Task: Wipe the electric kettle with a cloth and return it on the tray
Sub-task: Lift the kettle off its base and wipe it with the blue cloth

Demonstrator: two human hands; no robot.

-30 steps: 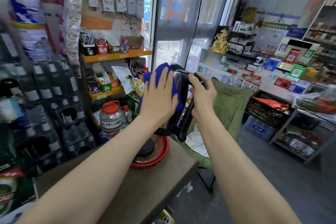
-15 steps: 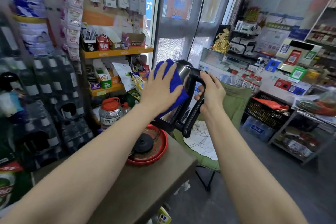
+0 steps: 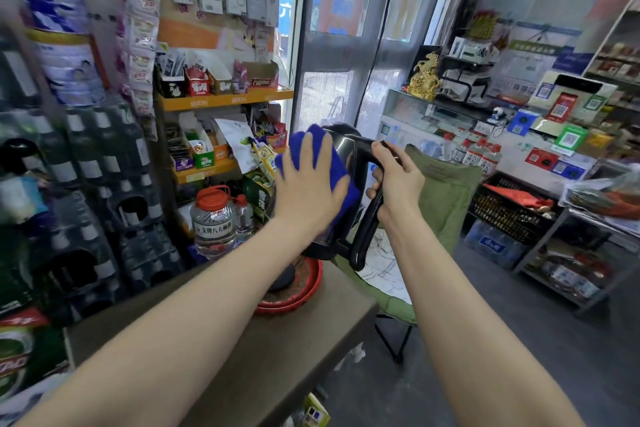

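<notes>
Kettle [image 3: 341, 152] tilted further than before, cloth [image 3: 332, 166] pressed higher

The kettle [image 3: 343, 149] is glossy black with a black handle [image 3: 369, 218], and the cloth [image 3: 325, 159] pressed to it is plain deep blue. Beneath it the tray [image 3: 304, 291] is red with a brownish inside, on a dull brown-grey surface [image 3: 277, 357]. The chair [image 3: 443, 191] behind is olive green; a clear jar [image 3: 214, 218] has an orange-red lid.
</notes>
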